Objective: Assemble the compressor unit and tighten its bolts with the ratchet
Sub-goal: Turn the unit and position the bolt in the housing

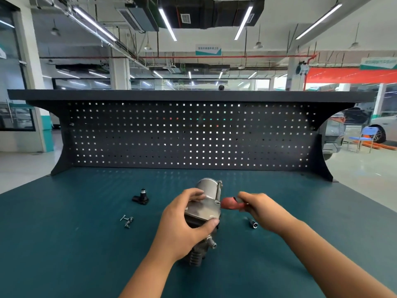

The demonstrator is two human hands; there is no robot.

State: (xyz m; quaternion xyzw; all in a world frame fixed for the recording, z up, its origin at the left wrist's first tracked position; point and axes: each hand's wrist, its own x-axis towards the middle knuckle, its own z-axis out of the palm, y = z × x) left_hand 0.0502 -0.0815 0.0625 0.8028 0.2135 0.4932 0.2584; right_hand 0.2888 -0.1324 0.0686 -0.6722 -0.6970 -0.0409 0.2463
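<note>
Counts on the bench

One compressor unit (204,211), one red ratchet (231,203), one socket (252,223), one black part (141,197), two hands; bolts lower left uncountable.

Teal workbench (64,233), black pegboard (189,134), ceiling strip lights (167,23), blue chair (363,137), pale floor (21,164)

Bench top (75,244): dark teal, plain. Pegboard back panel (189,134) along its far edge: matt black, patterned with a regular grid of small square holes through which light shows. Compressor unit (206,208), centre: dull silver-grey metal, darker grey at its ribbed near end. Ratchet (231,203) handle, just right of it: red. Sensor plug (141,197), left of centre: black. Loose bolts (127,220) and socket (253,223): bright silver.
</note>
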